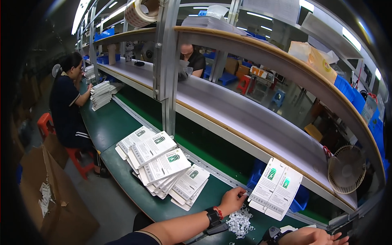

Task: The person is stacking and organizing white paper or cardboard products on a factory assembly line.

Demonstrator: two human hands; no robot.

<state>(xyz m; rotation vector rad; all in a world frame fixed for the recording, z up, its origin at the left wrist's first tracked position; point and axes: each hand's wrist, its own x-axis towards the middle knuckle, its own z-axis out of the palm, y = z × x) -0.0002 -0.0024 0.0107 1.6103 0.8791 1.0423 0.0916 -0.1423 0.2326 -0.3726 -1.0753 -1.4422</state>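
Flat white green-printed cartons [169, 165] stacked by dark-green surface's [110, 122] front edge, seemingly done. Loose white plastic pieces [240, 222] remain. Left hand [232, 201]: grip apparently pinching one; right hand [313, 237]: loosely open.

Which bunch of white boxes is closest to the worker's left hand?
The boxes just right of the left hand, in front of the blue bin. The big pile lies farther left, the stack near the co-worker farther still.

A factory workshop: a long green workbench [107, 127] runs along metal-framed shelving [222, 107], flat cartons [165, 165] lie piled at seven o'clock, a co-worker [62, 98] sits at nine, and strip lights [259, 16] shine at one.
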